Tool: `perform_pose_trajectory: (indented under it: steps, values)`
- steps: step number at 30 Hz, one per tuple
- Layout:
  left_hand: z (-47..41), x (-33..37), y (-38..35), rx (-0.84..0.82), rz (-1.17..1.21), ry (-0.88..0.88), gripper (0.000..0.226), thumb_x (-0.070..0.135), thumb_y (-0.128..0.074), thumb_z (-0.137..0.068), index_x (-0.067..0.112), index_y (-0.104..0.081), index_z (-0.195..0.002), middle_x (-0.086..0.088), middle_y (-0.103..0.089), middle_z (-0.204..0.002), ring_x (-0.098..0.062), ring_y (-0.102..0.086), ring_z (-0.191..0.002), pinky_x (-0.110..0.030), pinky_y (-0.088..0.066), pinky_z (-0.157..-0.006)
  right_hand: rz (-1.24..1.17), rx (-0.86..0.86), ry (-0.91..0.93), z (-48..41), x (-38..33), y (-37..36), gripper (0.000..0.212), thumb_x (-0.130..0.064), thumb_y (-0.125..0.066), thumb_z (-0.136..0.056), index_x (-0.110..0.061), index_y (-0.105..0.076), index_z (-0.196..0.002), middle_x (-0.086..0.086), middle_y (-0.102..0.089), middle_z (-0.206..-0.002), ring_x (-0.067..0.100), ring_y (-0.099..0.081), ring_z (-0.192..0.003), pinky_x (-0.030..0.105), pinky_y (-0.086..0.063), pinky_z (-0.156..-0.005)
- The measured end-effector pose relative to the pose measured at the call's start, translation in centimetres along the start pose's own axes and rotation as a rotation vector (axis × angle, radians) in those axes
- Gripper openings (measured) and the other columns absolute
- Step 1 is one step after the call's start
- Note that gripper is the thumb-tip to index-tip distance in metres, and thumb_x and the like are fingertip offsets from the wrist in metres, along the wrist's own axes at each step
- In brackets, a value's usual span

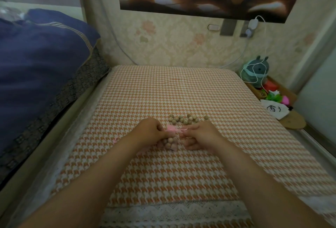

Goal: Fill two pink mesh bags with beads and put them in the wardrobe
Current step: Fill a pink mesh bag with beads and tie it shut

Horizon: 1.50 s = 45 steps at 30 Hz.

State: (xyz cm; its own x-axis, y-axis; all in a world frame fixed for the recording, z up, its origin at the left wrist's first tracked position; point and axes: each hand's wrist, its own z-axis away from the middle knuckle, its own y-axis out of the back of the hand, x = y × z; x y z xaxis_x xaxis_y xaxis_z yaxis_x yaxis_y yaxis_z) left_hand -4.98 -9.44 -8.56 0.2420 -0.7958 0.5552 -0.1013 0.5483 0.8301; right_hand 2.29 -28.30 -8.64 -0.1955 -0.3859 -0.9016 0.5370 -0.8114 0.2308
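Note:
A pink mesh bag [170, 141] with several wooden beads inside rests on the houndstooth cloth between my hands. My left hand [151, 130] pinches its gathered pink top on the left. My right hand [201, 134] pinches the pink drawstring on the right, its lower fingers curled. A loose cluster of several tan beads [183, 118] lies on the cloth just beyond the hands. A small bit of pink [115, 140] shows left of my left forearm; what it belongs to is hidden.
The houndstooth cloth [172, 91] covers a table with a lace front edge. A bed with a dark blue quilt [40, 60] lies to the left. At right stand a plush toy [256, 72], a white cable, coloured items and a white pouch [275, 109].

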Motion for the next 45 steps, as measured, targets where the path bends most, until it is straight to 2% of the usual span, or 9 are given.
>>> perform_pose_trajectory:
  steps: [4,7,12,16,20,28,34,37,45]
  values:
    - [-0.5,0.1,-0.6,0.011,0.013,0.017,0.049,0.062,-0.072,-0.072,0.013,-0.074,-0.071,-0.003,-0.071,-0.067,-0.012,-0.065,-0.066,-0.030,-0.049,-0.062,0.796,0.119,0.415,0.8,-0.3,0.2,0.018,-0.030,-0.070,-0.092,-0.026,-0.080,-0.106,-0.005,-0.079,-0.094,0.002,-0.064,-0.067,0.026,-0.054,-0.075]
    - [-0.7,-0.1,-1.0,0.007,0.023,0.024,0.049,0.063,-0.072,-0.073,0.014,-0.074,-0.071,-0.005,-0.071,-0.067,-0.016,-0.066,-0.067,-0.033,-0.050,-0.063,0.932,0.196,0.587,1.0,-0.2,-0.1,0.022,-0.039,-0.062,-0.096,-0.032,-0.078,-0.109,-0.009,-0.076,-0.110,0.013,-0.068,-0.099,0.032,-0.054,-0.085]
    - [-0.1,-0.2,-1.1,0.025,0.093,-0.004,0.035,0.048,-0.076,-0.077,0.014,-0.073,-0.069,-0.003,-0.071,-0.066,-0.008,-0.060,-0.059,-0.032,-0.050,-0.063,0.958,0.155,0.790,0.6,0.2,-1.5,0.024,-0.039,-0.058,-0.096,-0.034,-0.078,-0.108,-0.005,-0.071,-0.101,0.016,-0.064,-0.092,0.037,-0.052,-0.074]
    - [0.3,-1.2,0.2,-0.029,0.163,-0.021,0.017,0.034,-0.079,-0.078,0.023,-0.071,-0.068,0.007,-0.068,-0.065,0.003,-0.056,-0.055,-0.020,-0.044,-0.059,0.947,0.166,0.772,0.3,0.4,-2.2,0.021,-0.035,-0.063,-0.094,-0.032,-0.079,-0.107,-0.006,-0.069,-0.101,0.016,-0.063,-0.094,0.032,-0.048,-0.074]
    - [0.6,-2.1,0.7,-0.039,0.200,-0.001,0.015,0.026,-0.078,-0.080,0.021,-0.072,-0.068,0.003,-0.071,-0.066,-0.003,-0.060,-0.056,-0.023,-0.050,-0.060,0.917,0.181,0.754,0.1,0.3,-2.4,0.019,-0.034,-0.065,-0.093,-0.029,-0.080,-0.104,-0.006,-0.071,-0.104,0.016,-0.064,-0.096,0.035,-0.051,-0.078]
    - [1.7,-0.9,-0.2,0.144,0.357,-0.153,0.025,0.020,-0.074,-0.083,0.030,-0.070,-0.060,0.007,-0.072,-0.074,-0.005,-0.067,-0.068,-0.017,-0.051,-0.062,0.881,0.161,0.727,-0.2,0.4,-3.4,0.017,-0.031,-0.064,-0.093,-0.030,-0.080,-0.100,-0.003,-0.071,-0.096,0.021,-0.065,-0.089,0.043,-0.054,-0.074]
    - [1.5,-0.4,-1.3,0.155,0.597,0.037,0.012,0.020,-0.075,-0.083,0.020,-0.077,-0.071,0.009,-0.073,-0.065,0.003,-0.064,-0.061,-0.014,-0.051,-0.060,0.787,0.166,0.595,-0.2,0.5,-3.0,0.017,-0.034,-0.065,-0.092,-0.034,-0.080,-0.100,-0.007,-0.076,-0.096,0.014,-0.067,-0.087,0.033,-0.054,-0.073]
    - [1.5,-0.3,-1.1,0.070,0.697,0.082,0.003,0.013,-0.076,-0.082,0.012,-0.078,-0.080,-0.001,-0.075,-0.074,-0.008,-0.070,-0.072,-0.021,-0.057,-0.068,0.724,0.192,0.546,0.0,0.3,-2.8,0.016,-0.034,-0.069,-0.090,-0.034,-0.080,-0.102,-0.013,-0.077,-0.099,0.006,-0.067,-0.090,0.025,-0.051,-0.073]
    - [1.4,-0.2,-2.6,0.262,0.527,0.043,0.009,0.012,-0.080,-0.077,0.019,-0.079,-0.082,0.012,-0.071,-0.071,0.000,-0.065,-0.067,-0.019,-0.054,-0.071,0.970,0.228,0.697,0.6,-0.3,-2.4,0.022,-0.043,-0.060,-0.095,-0.035,-0.077,-0.104,-0.009,-0.077,-0.097,0.011,-0.067,-0.090,0.032,-0.052,-0.075]
